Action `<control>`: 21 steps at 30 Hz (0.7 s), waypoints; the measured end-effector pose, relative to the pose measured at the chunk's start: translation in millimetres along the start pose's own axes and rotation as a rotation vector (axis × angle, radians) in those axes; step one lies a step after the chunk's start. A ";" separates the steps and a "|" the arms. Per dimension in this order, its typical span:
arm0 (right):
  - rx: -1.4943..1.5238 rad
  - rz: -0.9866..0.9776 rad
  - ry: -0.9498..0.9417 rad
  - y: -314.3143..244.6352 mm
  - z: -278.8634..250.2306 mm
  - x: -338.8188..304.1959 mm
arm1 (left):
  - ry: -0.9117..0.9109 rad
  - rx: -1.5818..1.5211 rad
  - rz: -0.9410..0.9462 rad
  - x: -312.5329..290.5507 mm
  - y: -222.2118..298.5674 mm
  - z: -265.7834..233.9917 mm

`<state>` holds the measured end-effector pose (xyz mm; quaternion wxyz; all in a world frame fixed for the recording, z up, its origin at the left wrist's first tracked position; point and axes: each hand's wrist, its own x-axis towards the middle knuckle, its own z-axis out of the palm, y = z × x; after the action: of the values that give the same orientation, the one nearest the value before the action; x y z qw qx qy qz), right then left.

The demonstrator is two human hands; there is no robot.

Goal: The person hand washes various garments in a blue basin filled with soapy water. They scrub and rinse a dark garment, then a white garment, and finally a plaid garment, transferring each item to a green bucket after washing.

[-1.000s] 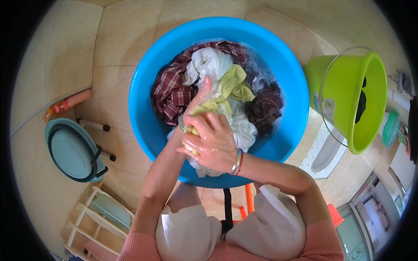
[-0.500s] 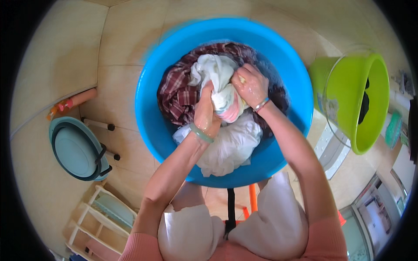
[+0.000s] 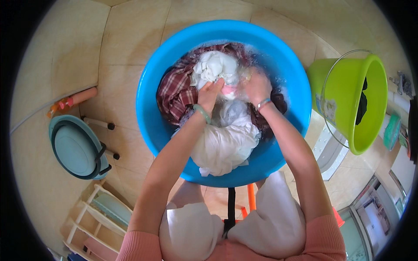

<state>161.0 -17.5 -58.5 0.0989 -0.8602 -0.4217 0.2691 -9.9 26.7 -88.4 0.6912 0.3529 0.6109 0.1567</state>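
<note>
A white garment [image 3: 215, 65] with a pink patch lies bunched and wet in a large blue basin [image 3: 148, 108]. My left hand [image 3: 210, 93], with a green bangle at its wrist, is closed on its near side beside the pink part. My right hand [image 3: 257, 86], smeared by motion, is curled into a fist just right of the garment; something pale yellowish shows at its fingers, too blurred to name. A dark red plaid shirt [image 3: 176, 95] is heaped at the basin's left and far side. Another white cloth [image 3: 224, 150] hangs in folds at the near side, below my hands.
Sudsy water surrounds the clothes. A lime green bucket [image 3: 337, 91] with a wire handle stands tilted in view at right, dark cloth inside. At left are a grey-blue folding basin [image 3: 76, 150], an orange-pink bottle [image 3: 82, 96] and a cream rack [image 3: 93, 217].
My right hand has shifted slightly right and down, away from my left hand. The white garment has moved down into the water between them, and splashing shows around my right hand.
</note>
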 end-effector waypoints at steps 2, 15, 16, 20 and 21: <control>0.205 -0.410 0.212 -7.4 -11.7 -31.2 | -0.190 -0.407 -0.060 -15.6 17.3 4.3; 0.431 -1.020 0.239 -116.2 -35.1 -121.2 | -0.777 -1.054 -0.457 -61.5 43.3 -14.1; 0.474 -1.053 0.267 -117.0 -34.2 -115.2 | -0.769 -1.077 -0.454 -67.4 46.1 -12.8; 0.668 -0.786 0.386 -74.8 -31.7 -71.6 | -0.583 -1.145 -0.437 -89.2 60.8 2.1; 0.587 -0.613 0.324 -47.3 -36.9 -52.0 | -0.374 -0.996 -0.349 -100.6 66.0 8.7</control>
<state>123.3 -26.3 10.8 0.4787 -0.6621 -0.5417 0.1974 -8.0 5.3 30.3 0.8866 -0.1009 0.3795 0.2443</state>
